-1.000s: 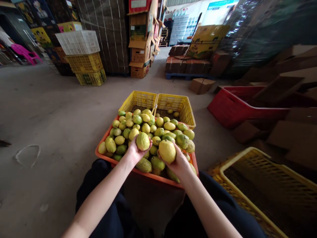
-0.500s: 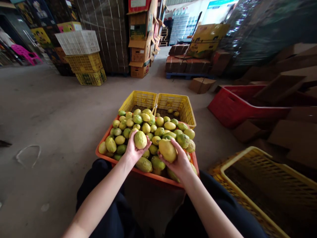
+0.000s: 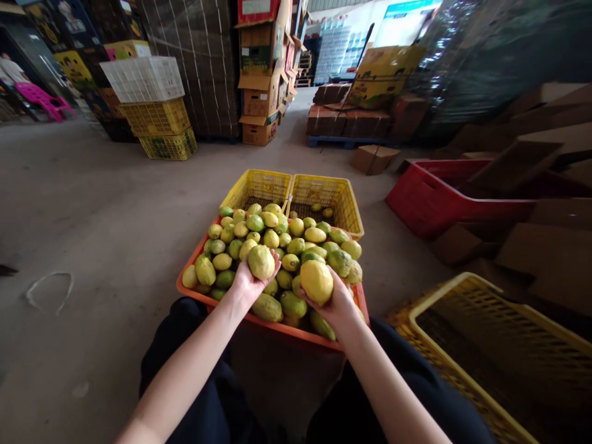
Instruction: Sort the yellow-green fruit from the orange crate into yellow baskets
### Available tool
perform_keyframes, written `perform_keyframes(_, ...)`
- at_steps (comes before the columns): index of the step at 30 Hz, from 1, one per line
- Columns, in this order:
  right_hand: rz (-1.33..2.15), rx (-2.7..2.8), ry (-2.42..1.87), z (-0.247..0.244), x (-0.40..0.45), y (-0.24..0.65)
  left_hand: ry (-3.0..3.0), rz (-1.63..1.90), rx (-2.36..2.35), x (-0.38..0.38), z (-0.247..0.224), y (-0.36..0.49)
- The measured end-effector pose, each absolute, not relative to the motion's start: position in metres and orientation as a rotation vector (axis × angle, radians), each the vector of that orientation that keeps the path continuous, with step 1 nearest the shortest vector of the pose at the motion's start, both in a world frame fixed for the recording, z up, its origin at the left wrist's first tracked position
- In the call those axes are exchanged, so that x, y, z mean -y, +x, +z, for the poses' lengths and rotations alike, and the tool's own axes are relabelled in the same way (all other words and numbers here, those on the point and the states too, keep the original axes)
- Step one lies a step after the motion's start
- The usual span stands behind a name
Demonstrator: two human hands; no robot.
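My left hand (image 3: 250, 282) is cupped palm up under a rounded, bumpy, yellow-green fruit (image 3: 261, 262). On my right hand (image 3: 337, 295) rests a larger, yellower fruit (image 3: 317, 282), the fingers curling beneath it and the thumb behind. Lemon or small papaya, I cannot tell which from their look. Both hands hover over an orange crate (image 3: 187, 287) heaped with similar oval fruits (image 3: 267, 307), mottled green to yellow. The two held fruits are apart, side by side.
Two yellow crates (image 3: 349, 206) stand just beyond the orange one, a few fruits low in the right one. A larger yellow basket (image 3: 439, 296) is by my right leg. Farther right lie a red bin (image 3: 411, 200) and cardboard (image 3: 546, 259). Stacked crates (image 3: 157, 117) stand at the back left.
The larger fruit has turned in my right hand, and the thumb no longer lies over its top. My left thumb has slipped from sight and the fruit there has turned slightly.
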State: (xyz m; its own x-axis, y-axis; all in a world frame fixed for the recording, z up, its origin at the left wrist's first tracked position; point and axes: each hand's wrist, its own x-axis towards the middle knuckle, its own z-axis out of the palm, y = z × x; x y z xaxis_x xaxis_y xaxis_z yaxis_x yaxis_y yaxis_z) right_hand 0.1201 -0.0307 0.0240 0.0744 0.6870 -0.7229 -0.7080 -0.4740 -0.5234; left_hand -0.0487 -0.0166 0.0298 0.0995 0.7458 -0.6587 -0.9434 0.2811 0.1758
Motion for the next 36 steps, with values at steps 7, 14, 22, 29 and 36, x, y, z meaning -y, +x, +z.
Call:
perform_keyframes(7, 1.741, -0.064, -1.170, 0.026, 0.031, 0.120, -0.330, 1.356, -0.748, 0.020, 0.034, -0.049)
perform_keyframes(14, 1.669, -0.020, -1.169, 0.033, 0.033, 0.120, -0.355, 1.345, -0.676, 0.019, 0.030, -0.049)
perform_keyframes(22, 1.710, -0.118, -1.244, 0.028, 0.030, 0.119, -0.360, 1.372, -0.765, 0.015, 0.024, -0.049)
perform_keyframes(29, 1.799, -0.068, -1.105, 0.023, 0.032, 0.118, -0.367, 1.287, -0.760, 0.016, 0.022, -0.047)
perform_keyframes(36, 1.679, -0.113, -1.107, 0.025, 0.032, 0.119, -0.263, 1.413, -0.812, 0.022, 0.033, -0.047)
